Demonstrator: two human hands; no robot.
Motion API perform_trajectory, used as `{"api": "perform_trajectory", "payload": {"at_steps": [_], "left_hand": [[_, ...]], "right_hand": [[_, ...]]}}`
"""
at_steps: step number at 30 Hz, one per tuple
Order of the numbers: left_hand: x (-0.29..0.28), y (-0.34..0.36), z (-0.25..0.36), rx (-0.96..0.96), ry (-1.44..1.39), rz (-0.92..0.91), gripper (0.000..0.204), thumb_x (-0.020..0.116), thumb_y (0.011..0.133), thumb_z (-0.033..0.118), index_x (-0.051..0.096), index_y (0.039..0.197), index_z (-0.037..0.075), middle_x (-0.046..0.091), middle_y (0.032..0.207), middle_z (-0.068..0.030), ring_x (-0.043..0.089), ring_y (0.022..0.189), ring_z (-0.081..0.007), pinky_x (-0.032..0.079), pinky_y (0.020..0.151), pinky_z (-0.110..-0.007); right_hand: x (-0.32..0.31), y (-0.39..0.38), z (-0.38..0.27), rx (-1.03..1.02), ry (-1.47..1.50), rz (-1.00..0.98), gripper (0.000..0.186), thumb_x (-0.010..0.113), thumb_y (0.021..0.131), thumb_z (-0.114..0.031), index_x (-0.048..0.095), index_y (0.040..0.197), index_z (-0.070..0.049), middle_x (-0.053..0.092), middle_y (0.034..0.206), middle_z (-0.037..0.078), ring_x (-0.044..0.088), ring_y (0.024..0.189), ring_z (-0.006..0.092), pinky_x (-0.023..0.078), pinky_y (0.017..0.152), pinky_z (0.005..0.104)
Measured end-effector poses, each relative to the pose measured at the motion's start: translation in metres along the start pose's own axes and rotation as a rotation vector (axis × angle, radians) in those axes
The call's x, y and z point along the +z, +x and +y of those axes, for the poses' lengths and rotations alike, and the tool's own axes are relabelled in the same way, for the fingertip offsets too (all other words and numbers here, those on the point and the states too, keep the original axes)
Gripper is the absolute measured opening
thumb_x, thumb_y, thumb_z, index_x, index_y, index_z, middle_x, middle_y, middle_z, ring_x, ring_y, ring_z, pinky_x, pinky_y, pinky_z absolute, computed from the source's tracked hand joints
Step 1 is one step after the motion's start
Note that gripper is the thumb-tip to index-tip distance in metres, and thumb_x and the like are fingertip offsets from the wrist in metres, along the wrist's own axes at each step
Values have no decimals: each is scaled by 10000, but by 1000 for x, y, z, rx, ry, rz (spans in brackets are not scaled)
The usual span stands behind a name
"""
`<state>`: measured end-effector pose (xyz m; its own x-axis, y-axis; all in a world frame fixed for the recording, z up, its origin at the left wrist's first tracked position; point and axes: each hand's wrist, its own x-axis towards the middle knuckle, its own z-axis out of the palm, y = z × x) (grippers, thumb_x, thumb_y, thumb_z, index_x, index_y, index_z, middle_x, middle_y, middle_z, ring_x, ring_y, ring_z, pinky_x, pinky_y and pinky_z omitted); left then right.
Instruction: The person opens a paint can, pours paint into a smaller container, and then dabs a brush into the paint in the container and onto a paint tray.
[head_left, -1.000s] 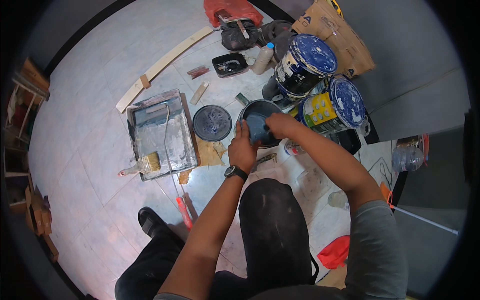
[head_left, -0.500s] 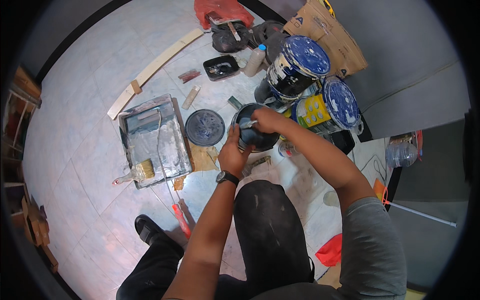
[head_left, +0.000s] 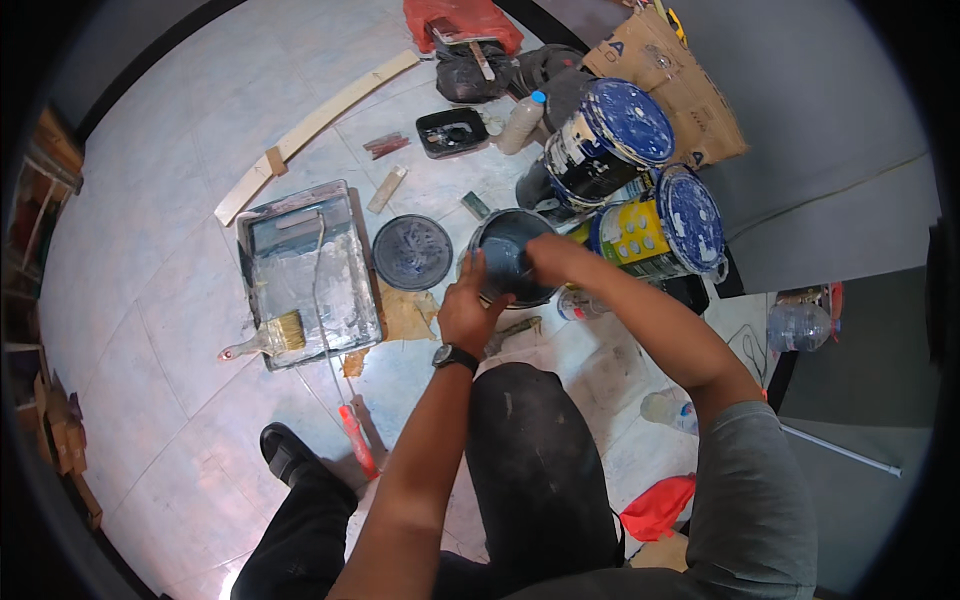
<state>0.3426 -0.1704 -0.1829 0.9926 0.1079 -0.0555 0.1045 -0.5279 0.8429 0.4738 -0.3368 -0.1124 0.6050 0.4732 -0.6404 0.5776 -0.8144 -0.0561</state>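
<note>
A small dark paint bucket (head_left: pixel 504 236) stands on the tiled floor in front of my knee, with blue-grey paint inside. My left hand (head_left: pixel 468 312) grips its near left rim, fingers over the edge and thumb to the right. Down inside the bucket, against its right part, is my right hand (head_left: pixel 555 262) with the fingers closed; what it holds is hidden. A round paint-smeared lid (head_left: pixel 412 252) lies just left of the bucket. Further left, a paintbrush (head_left: pixel 270 337) and a long-handled roller (head_left: pixel 322 300) rest on a paint tray (head_left: pixel 372 315).
Two large blue-lidded paint pails (head_left: pixel 625 122) stand at the right, beside a cardboard box (head_left: pixel 690 90). Behind are a blue-capped bottle (head_left: pixel 522 125), a black tray (head_left: pixel 452 150) and a long wooden strip (head_left: pixel 320 125). A red cloth (head_left: pixel 657 507) lies near my right side.
My right hand has moved slightly right and deeper into the bucket, and the pale tool seen in it before is out of sight. My left hand stays on the rim.
</note>
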Motion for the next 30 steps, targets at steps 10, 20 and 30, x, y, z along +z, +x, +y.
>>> {"api": "perform_trajectory", "payload": {"at_steps": [10, 20, 30], "left_hand": [[2, -1, -4, 43, -88, 3, 948, 877, 749, 333, 433, 1559, 118, 476, 1536, -236, 590, 1285, -393, 505, 1028, -434], [12, -3, -4, 55, -114, 32, 943, 888, 740, 330, 446, 1556, 164, 495, 1540, -173, 616, 1256, -363, 529, 993, -429], [6, -5, -9, -26, 3, 9, 972, 879, 740, 386, 410, 1576, 225, 488, 1555, -143, 650, 1178, -385, 550, 953, -459]], "right_hand": [[16, 12, 17, 73, -30, 79, 286, 724, 801, -217, 760, 1019, -35, 728, 1088, 233, 711, 1001, 404, 577, 882, 476], [37, 23, 18, -69, 69, 89, 242, 760, 767, -249, 785, 904, -52, 735, 918, 229, 725, 902, 409, 580, 818, 490], [20, 31, 12, -72, -102, 98, 184, 679, 794, -150, 781, 908, -46, 729, 928, 253, 727, 902, 413, 576, 874, 474]]}}
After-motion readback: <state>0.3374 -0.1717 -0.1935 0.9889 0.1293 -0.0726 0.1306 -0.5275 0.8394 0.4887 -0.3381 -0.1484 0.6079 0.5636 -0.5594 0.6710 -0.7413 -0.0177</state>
